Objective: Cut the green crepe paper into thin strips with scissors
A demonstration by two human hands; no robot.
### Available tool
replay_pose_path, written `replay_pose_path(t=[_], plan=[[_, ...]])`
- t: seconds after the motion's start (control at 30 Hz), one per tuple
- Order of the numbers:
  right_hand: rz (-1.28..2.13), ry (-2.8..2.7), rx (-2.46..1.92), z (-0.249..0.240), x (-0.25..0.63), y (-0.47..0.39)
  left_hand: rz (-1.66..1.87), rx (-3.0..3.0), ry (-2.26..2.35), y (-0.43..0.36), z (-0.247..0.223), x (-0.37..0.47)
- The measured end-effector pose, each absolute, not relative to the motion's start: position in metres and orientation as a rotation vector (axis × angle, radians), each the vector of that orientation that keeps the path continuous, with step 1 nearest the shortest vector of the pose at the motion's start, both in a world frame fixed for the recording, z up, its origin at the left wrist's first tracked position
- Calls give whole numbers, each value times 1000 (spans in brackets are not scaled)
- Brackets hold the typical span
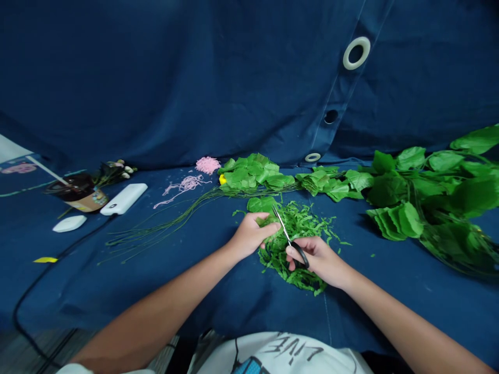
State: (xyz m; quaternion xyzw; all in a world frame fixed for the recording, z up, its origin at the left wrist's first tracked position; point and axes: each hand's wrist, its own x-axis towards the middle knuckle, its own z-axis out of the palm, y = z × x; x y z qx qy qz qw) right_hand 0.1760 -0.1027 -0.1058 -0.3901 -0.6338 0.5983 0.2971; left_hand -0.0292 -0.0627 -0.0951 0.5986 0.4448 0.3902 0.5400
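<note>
Dark blue cloth (249,78) is hanging behind a blue-covered surface (156,280). Leafy green stems (413,182) are stretching across its back and right side. A heap of green shreds (292,272) is lying at the centre, under both hands. At far left, a labelled cup (88,200) is holding a pale straw (49,170); its contents are showing too dark to identify. The left hand (253,234) is curling near the blades; whether it is pinching anything, I cannot tell. The right hand (314,257) is gripping black-handled scissors (287,236) over the heap.
</note>
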Motion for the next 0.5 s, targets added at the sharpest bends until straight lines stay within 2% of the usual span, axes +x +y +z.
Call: replay_pose_path(t=[0.5], plan=[[1667, -1711, -962, -104, 181, -102, 936, 1409, 987, -63, -97, -28]])
